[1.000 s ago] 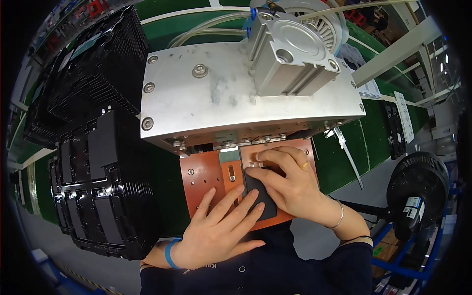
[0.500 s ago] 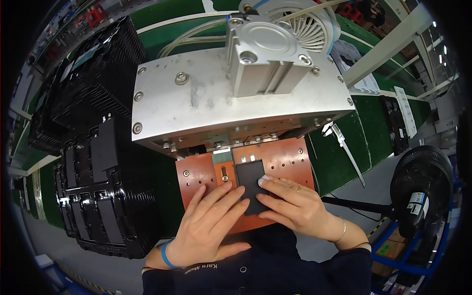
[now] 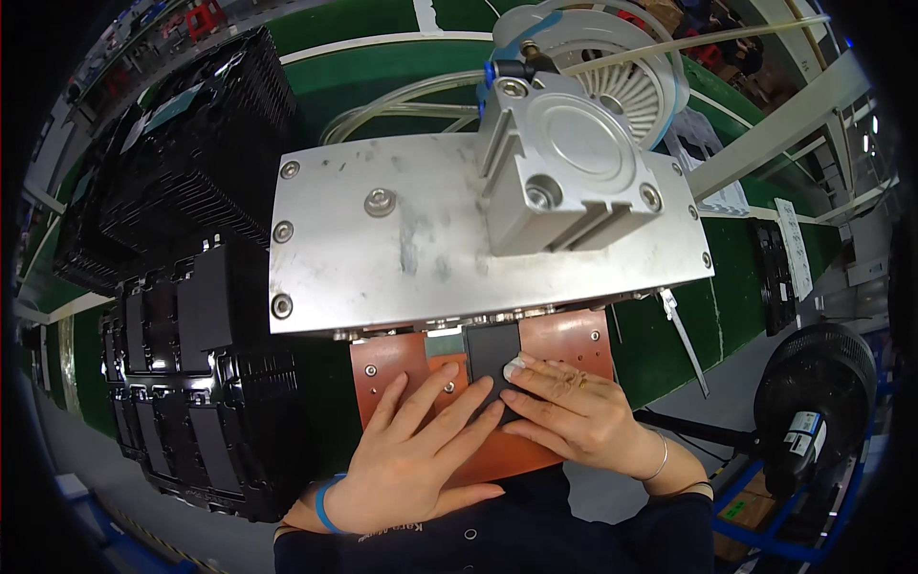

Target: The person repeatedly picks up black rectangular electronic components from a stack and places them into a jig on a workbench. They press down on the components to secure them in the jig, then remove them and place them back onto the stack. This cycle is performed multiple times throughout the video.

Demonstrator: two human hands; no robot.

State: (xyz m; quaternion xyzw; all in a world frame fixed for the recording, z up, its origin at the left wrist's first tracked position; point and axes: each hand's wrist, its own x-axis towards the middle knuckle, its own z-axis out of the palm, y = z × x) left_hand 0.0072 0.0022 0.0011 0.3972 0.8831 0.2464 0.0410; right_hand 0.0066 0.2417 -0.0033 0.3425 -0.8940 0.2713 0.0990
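A flat dark-grey rectangular piece [image 3: 485,354] lies on the orange-brown plate [image 3: 566,340] of a bench fixture, its far end reaching the edge of the silver metal housing [image 3: 382,230]. My left hand [image 3: 406,454] lies open with fingers spread, its fingertips touching the piece's left side and the small orange block [image 3: 446,368] beside it. From the other side, my right hand [image 3: 583,416] rests extended fingers on the piece's right edge. One of its fingertips carries a small white cover [image 3: 514,367]. The housing hides whatever is under it.
A silver cylinder block [image 3: 574,172] with clear hoses tops the housing. Black trays [image 3: 182,373] stand stacked at left. To the right are a caliper [image 3: 684,340] on the green bench [image 3: 631,354] and a black fan [image 3: 813,411]. A white fan [image 3: 622,86] stands behind.
The dark piece has slid away from me toward the housing, and the metal tabs at its far end are now hidden. Both hands moved with it. The view has also shifted.
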